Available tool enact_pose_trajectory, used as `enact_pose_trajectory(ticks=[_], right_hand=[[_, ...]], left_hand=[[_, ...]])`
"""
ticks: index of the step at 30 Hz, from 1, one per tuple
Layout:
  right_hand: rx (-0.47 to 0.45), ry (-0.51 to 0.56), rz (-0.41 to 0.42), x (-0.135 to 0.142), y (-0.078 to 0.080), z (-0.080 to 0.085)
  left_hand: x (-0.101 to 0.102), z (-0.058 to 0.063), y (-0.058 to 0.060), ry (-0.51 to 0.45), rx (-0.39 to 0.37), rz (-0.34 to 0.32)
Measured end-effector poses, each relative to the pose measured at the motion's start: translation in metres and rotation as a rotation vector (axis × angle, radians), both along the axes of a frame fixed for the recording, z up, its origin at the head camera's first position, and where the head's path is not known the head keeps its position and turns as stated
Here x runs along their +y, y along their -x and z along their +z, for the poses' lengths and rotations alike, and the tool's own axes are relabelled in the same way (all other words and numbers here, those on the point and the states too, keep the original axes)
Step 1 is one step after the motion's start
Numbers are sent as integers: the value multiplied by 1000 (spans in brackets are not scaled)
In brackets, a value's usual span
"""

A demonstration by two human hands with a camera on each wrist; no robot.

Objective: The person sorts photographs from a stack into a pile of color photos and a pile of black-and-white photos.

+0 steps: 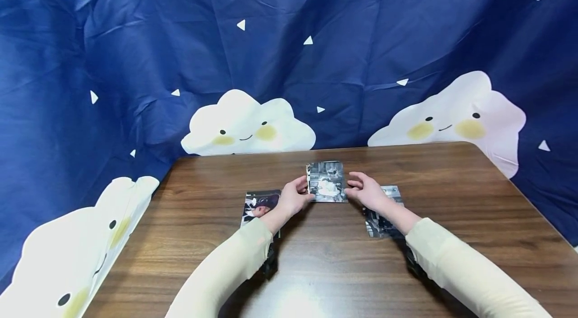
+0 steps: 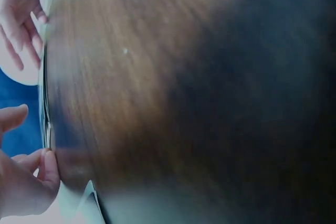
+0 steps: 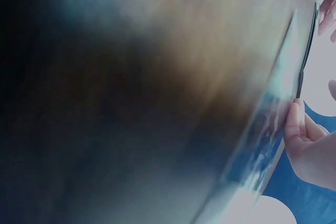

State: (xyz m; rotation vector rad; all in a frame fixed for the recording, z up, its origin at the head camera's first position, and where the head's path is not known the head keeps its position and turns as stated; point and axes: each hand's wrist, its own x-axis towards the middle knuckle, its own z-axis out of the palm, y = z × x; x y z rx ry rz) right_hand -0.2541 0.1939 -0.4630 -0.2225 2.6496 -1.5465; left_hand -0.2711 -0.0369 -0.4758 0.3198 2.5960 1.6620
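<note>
A small stack of photos (image 1: 326,185), a black-and-white picture on top, lies toward the far side of the table. My left hand (image 1: 295,197) holds the stack by its left edge, thumb at the near left corner. In the left wrist view, thumb and fingertip of the left hand (image 2: 31,182) meet at the stack's end. On the opposite side, my right hand (image 1: 368,191) touches the right edge with its thumb, the other fingers loosely extended. The right wrist view shows the right hand (image 3: 310,148) against the stack's thin edge (image 3: 308,45).
A colour photo (image 1: 257,205) lies left of the stack, partly under the left forearm. Another black-and-white photo (image 1: 377,222) lies to the right, partly hidden by the right forearm. The brown wooden table (image 1: 325,263) meets a blue cloth (image 1: 280,57) with cloud prints behind it.
</note>
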Motion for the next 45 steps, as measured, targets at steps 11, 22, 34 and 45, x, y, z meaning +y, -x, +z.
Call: enact_pose_trajectory(ticks=[11, 22, 34, 45], right_hand=[[-36, 2, -13, -6, 4, 0], [40, -12, -76, -11, 6, 0], [36, 38, -183, -20, 12, 1], [41, 9, -207, -24, 14, 1]], left_hand=[[3, 4, -4, 40, -29, 23], [0, 4, -2, 60, -14, 52], [5, 7, -9, 49, 29, 106], [6, 4, -9, -70, 29, 132]])
